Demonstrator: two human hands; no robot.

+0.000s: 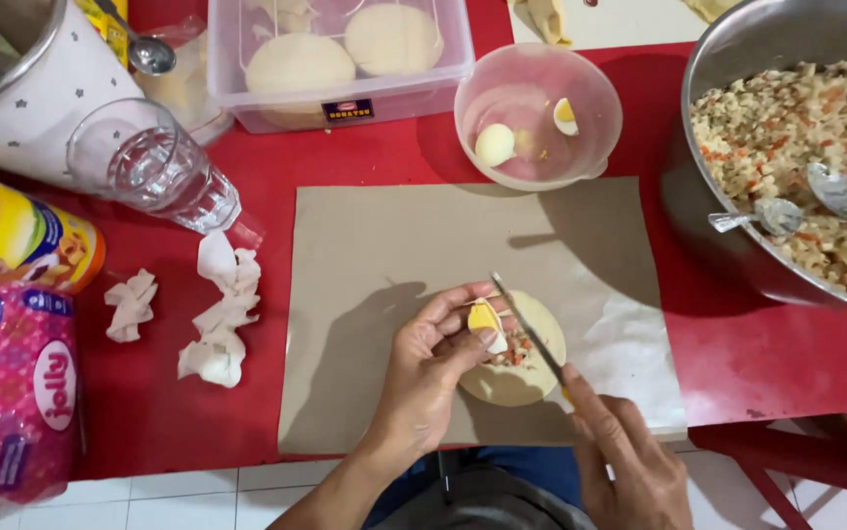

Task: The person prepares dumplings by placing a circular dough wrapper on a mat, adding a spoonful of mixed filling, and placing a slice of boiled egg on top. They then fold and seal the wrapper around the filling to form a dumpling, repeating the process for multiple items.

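My left hand pinches a wedge of boiled egg over a round disc of dough that lies on a sheet of brown paper. A small heap of chopped filling sits on the dough. My right hand grips a thin knife, whose blade points up and left and touches the egg wedge.
A pink plastic bowl with egg pieces stands behind the paper. A big metal bowl of mixed filling with two spoons is at the right. A clear box of dough discs, a glass of water, a can, a pink packet and crumpled paper scraps lie to the left.
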